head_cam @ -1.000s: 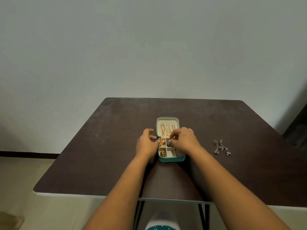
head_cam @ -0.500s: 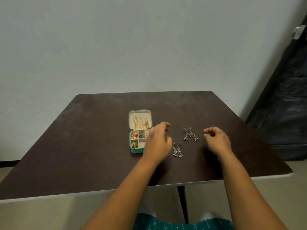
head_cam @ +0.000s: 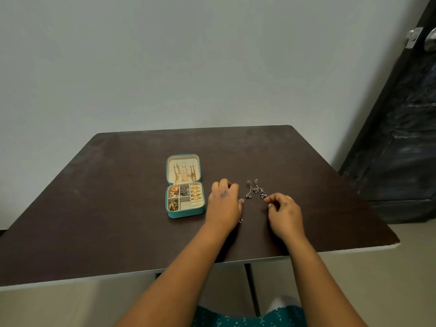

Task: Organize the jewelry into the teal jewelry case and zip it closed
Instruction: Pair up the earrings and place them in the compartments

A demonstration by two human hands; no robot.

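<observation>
- The dark table (head_cam: pixel 94 208) holds the open teal jewelry case (head_cam: pixel 184 210), mostly filled, left of both hands.
- The left hand (head_cam: pixel 224 205) rests, fingers curled loosely, holding nothing I can see; something small glints under its wrist.
- The right hand (head_cam: pixel 284 212) reaches, fingertips nearly pinching.
- The silver earrings (head_cam: pixel 255 190) lie tangled: best pinched by the tops, lifted singly.
- A dark door (head_cam: pixel 401 138) stands right, no obstacle.

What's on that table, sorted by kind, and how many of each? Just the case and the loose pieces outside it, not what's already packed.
Teal jewelry case, open: 1
Silver dangly earrings lying in plain view: 2
Small silver piece peeking out under the left hand, mostly hidden: 1
Total: 4
</observation>
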